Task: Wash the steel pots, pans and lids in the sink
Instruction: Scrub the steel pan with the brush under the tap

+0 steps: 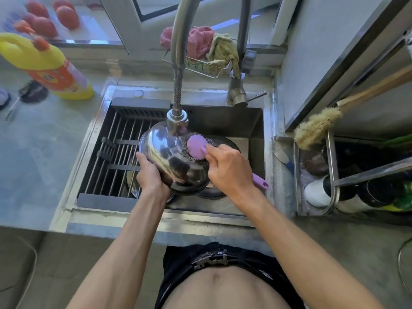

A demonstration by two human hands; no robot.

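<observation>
A steel pot [171,157] is held tilted over the sink [256,134], just under the faucet head [177,121]. Its left rim is gripped by the left hand [150,172]. A purple-handled scrubber [197,146] is clasped by the right hand [229,169] and pressed against the pot's side. A drying rack [116,148] is laid across the sink's left half; darker cookware is seen below the pot. A yellow bottle [48,65] is stood on the tabletop [40,157], well left of the sink.
</observation>
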